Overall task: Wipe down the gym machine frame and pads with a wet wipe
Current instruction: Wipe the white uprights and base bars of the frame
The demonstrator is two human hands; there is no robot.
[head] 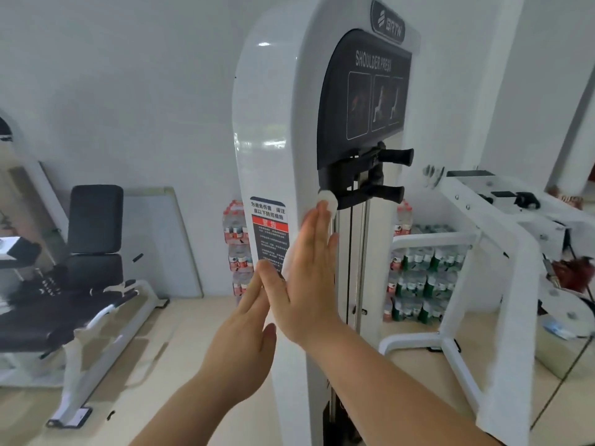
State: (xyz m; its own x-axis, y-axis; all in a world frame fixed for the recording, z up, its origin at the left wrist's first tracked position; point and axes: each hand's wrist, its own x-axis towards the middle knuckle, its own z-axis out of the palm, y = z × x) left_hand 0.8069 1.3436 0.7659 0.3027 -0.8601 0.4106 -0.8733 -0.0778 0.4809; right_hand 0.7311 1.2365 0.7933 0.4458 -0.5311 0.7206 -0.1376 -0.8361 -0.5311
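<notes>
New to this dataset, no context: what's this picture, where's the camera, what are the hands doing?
One picture, from a camera on a person's head, looking forward and down. No robot: two bare hands. The tall white column is the frame of a gym machine labelled SHOULDER PRESS. The right hand lies flat on it, pressing a white wipe that peeks out above the fingertips. The left hand, also flat, holds nothing, near the warning label. A black padded seat stands left; packs of bottled water behind.
</notes>
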